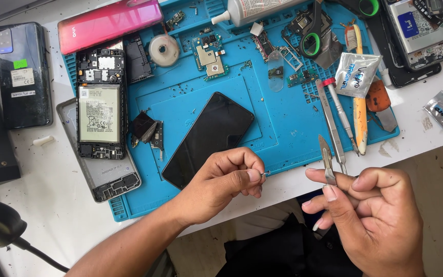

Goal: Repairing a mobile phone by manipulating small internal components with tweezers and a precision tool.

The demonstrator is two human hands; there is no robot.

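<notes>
Pinching a tiny metal part [263, 174] in the left hand [221, 179] and tweezers [327, 160] in the right hand [370, 215], a person works near the face-down black phone [208, 137], another phone [101, 112] lying opened far left.

Phone [208, 138] on mat [288, 128], opened phone [101, 110] left, screwdriver [340, 115] right.

Blue mat [288, 128]; black phone [207, 137]; red-pink back cover [109, 23]; green-handled scissors [312, 41]; yellow brush [359, 115] w/ orange bit; silver sachet [357, 75]; white table [52, 205]; grey frame [101, 177].
</notes>
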